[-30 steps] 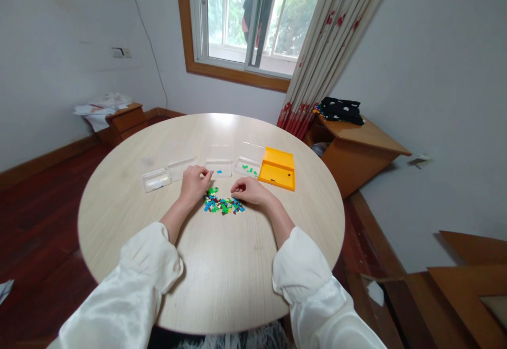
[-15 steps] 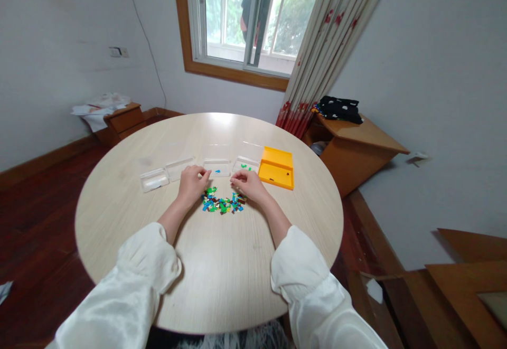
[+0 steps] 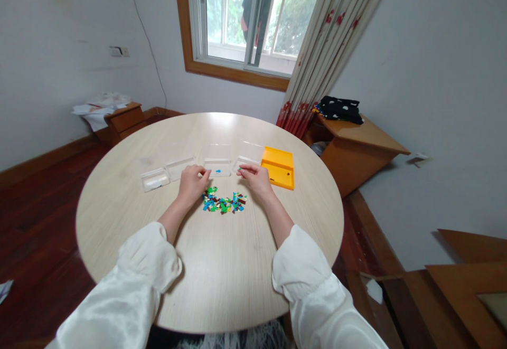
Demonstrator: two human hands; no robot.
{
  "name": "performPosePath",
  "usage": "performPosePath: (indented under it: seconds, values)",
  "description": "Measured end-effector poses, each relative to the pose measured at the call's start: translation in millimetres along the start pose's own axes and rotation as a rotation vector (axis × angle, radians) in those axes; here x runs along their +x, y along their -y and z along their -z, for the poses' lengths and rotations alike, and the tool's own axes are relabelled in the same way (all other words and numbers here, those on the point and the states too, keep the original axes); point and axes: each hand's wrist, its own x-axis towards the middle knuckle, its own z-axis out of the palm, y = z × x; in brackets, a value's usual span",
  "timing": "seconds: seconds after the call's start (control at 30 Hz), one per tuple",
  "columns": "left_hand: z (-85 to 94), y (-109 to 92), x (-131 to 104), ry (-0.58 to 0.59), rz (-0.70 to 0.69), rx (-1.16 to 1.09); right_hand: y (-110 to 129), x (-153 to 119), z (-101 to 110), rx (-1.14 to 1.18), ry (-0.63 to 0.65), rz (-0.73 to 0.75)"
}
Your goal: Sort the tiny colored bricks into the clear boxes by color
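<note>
A pile of small coloured bricks (image 3: 222,203) lies on the round wooden table (image 3: 222,280) between my hands. My left hand (image 3: 192,181) rests at the pile's left edge with its fingers curled together; I see nothing in it. It lies just short of a clear box (image 3: 217,167) that holds one blue piece. My right hand (image 3: 258,178) has its fingertips pinched on a small green brick (image 3: 240,169) over the near edge of another clear box (image 3: 242,162) that holds green pieces.
Two more clear boxes (image 3: 155,179) (image 3: 180,168) sit to the left, and an open yellow box (image 3: 279,168) to the right. A wooden cabinet (image 3: 354,151) with dark cloth stands right of the table, a low drawer unit (image 3: 119,119) far left. A window and curtain lie behind.
My right hand has moved from the pile's right edge forward to the clear box with green pieces, its fingers pinched. My left hand has hardly moved.
</note>
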Motion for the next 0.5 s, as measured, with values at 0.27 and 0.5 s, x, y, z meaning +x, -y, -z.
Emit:
performPosePath:
  seconds: [0.27,0.5]
  values:
    - [0.0,2.3,-0.2,0.001,-0.004,-0.017,-1.4,3.6,5.5,-0.039,-0.127,0.049]
    - [-1.6,3.1,-0.9,-0.002,0.007,-0.007,-2.4,8.6,16.0,-0.065,-0.269,0.074]
